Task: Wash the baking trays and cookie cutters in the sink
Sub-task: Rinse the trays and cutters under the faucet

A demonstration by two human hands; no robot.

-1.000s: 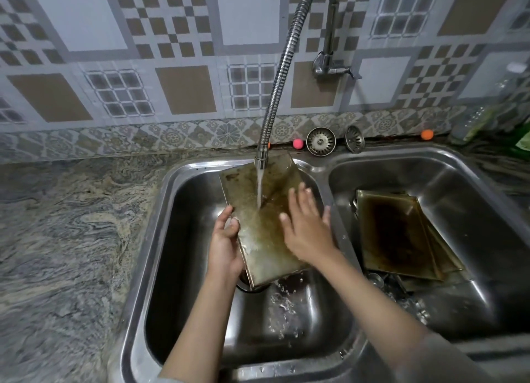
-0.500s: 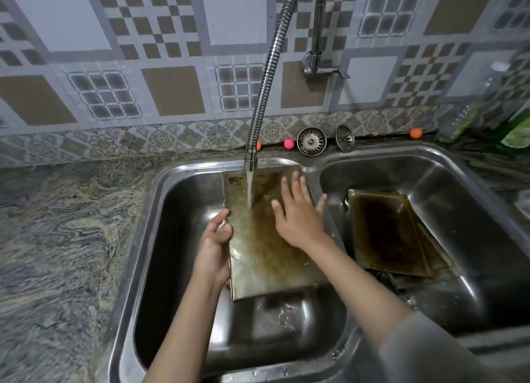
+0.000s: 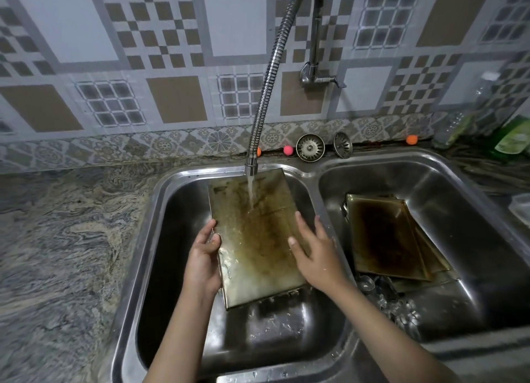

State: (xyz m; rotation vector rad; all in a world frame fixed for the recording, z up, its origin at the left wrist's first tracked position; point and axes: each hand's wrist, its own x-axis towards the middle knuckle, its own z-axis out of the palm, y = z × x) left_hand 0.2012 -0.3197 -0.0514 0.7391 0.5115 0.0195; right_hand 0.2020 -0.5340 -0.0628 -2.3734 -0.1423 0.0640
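Tray [image 3: 255, 239] tilted in left basin [image 3: 172, 268] under tap [image 3: 251, 164] stream, left hand [image 3: 202, 256] gripping its left edge, right hand [image 3: 315, 250] flat on its face, fingers straight, more trays [image 3: 387, 236] in right basin [image 3: 473, 210].

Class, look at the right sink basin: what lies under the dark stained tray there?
Under the dark stained tray at least one more tray shows, its edge sticking out. Small shiny metal pieces lie at its near edge. Whatever sits beneath the stack is covered.

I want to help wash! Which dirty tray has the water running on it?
The stained metal baking tray in the left basin, gripped by the left hand. The darker brown trays lie stacked in the right basin, away from the stream.
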